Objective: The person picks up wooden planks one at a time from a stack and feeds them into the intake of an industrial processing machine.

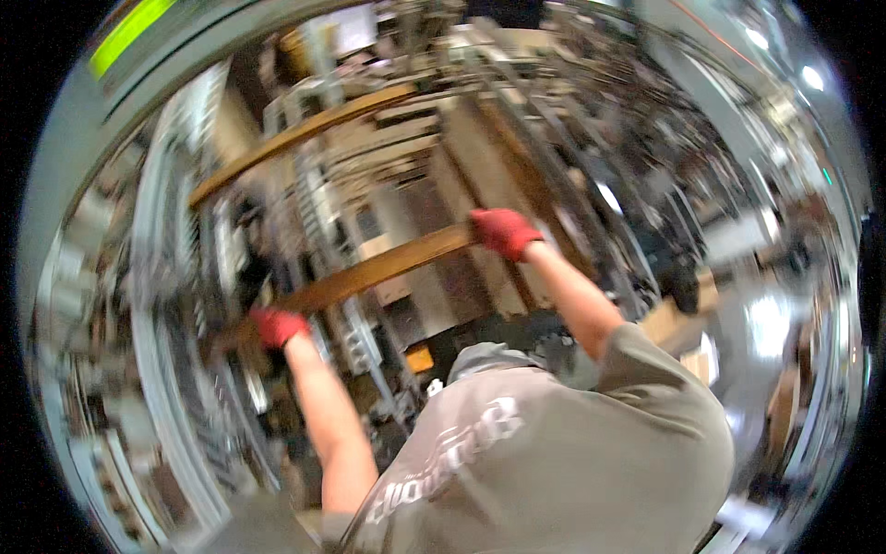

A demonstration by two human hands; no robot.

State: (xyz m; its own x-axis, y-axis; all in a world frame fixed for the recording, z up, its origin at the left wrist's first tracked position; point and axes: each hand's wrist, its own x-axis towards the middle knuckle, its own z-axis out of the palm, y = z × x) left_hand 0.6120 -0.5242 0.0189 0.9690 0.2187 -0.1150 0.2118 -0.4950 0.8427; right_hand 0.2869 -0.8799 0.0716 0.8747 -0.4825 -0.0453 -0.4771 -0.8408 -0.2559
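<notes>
I hold a long, narrow brown wooden board [383,268] slantwise in front of me, its right end higher in the picture. My right hand [504,233], in a red glove, is closed on the right end. Near the other end, my left hand [279,327], also in a red glove, is closed on the board; motion blurs its fingers. A second brown board [300,138] lies farther off, roughly parallel to the held one. Below and beyond the held board are flat panels [415,208] in pale and dark brown.
Metal rails [152,249] run along the left, and dark machine parts [646,175] crowd the right. Slatted wooden pieces [388,148] lie at the far middle. A small orange block [419,358] sits low near my body. Grey floor [766,323] shows at the right.
</notes>
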